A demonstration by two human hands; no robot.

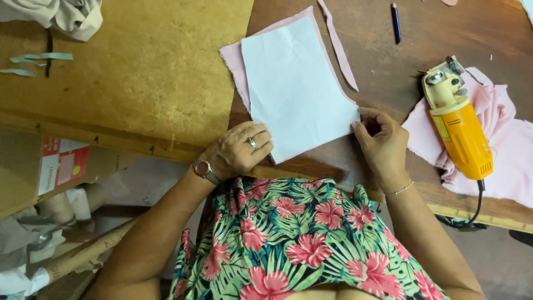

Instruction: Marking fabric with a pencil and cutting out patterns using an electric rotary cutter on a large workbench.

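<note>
Paper pattern (297,89), pale blue-white and roughly rectangular, lies flat on a slightly larger piece of pink fabric (232,58) on the desk (383,61). Its long axis runs from the far-left corner down toward my body, tilted so that the near end swings to my right. The pink fabric shows as a narrow margin along the pattern's left and far edges.

My left hand (239,151) rests at the pattern's near-left corner, fingers curled and pressed together, knuckles up, with the fingertips on the sheet's edge; a ring and a wristwatch are visible on it. My right hand (380,145) sits at the pattern's near-right corner, thumb and forefinger pinching the edge there, though whether they hold paper alone or paper with the fabric beneath I cannot tell. Both hands thus touch the pattern's near end, one at each corner, and the whole sheet extends away from them, up and to the left.

To the right of the pattern, well apart from it, a yellow electric fabric cutter (458,125) lies on a crumpled heap of pink cloth (511,150), nearer my right hand than my left. A narrow pink offcut strip (338,47) lies just beside the pattern's far-right edge, and a dark blue pen (396,23) lies beyond that. To the pattern's left is a brown board (139,72).
</note>
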